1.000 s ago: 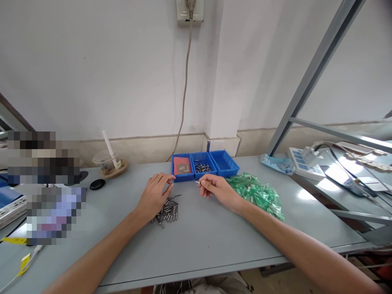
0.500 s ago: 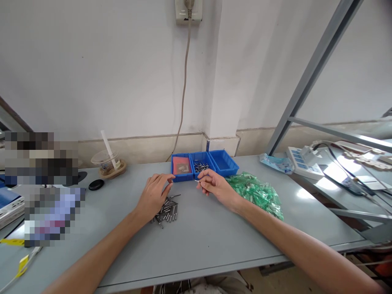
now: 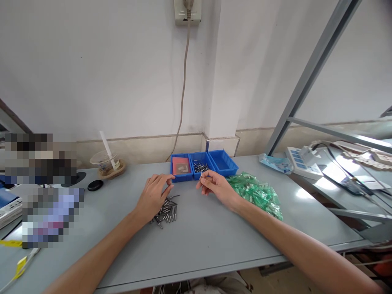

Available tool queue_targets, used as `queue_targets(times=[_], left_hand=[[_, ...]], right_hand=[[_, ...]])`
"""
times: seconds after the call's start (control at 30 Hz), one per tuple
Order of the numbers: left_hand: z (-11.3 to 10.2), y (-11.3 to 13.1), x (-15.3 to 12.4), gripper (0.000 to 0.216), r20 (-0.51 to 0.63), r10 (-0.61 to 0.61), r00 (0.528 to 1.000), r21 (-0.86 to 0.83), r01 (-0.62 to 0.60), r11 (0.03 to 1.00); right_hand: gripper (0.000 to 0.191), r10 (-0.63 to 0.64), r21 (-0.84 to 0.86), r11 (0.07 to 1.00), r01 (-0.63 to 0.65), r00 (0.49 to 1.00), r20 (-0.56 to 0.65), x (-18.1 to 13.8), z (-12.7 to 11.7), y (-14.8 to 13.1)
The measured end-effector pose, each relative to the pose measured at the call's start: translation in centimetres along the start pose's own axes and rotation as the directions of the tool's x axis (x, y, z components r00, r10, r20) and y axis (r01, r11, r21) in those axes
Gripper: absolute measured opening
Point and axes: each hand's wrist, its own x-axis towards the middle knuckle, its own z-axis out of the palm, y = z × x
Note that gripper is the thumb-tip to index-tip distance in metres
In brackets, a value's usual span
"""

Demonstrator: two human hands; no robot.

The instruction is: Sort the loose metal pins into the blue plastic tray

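My right hand (image 3: 216,185) is pinched on a small silver screw-like piece (image 3: 201,174), just in front of the middle blue bin (image 3: 199,155). The piece points upward, and the fingers hide much of it. Several similar metal pieces lie inside that bin. My left hand (image 3: 154,192) hovers by a loose pile of thin metal screw-like pieces (image 3: 168,212), covering part of it. Its thumb and index finger are apart, with nothing visible between them. Behind my right wrist sits a crumpled green plastic bag (image 3: 257,194).
To the left, a blue bin (image 3: 185,177) contains a reddish packet (image 3: 181,166); another blue bin (image 3: 223,162) stands at right. Further left are a lidded cup with a straw (image 3: 105,157) and a black round object (image 3: 95,185). A power strip (image 3: 301,161) lies near the metal frame (image 3: 306,87).
In my right hand the small metal piece has turned from pointing left to pointing upward. My left hand and the pile look nearly the same.
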Motion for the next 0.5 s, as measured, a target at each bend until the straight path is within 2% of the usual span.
queue_targets(times=[0.23,0.5], left_hand=[[-0.21,0.20,0.09,0.022,0.012,-0.004,1.000,-0.008,0.004,1.000],[-0.08,0.17,0.05,0.021,-0.007,0.000,1.000,-0.015,0.000,1.000]], right_hand=[[0.039,-0.054,-0.107,0.993,0.042,0.993,-0.106,-0.21,0.06,-0.40],[0.037,-0.073,-0.163,0.985,0.055,0.992,-0.107,-0.27,0.05,-0.74]])
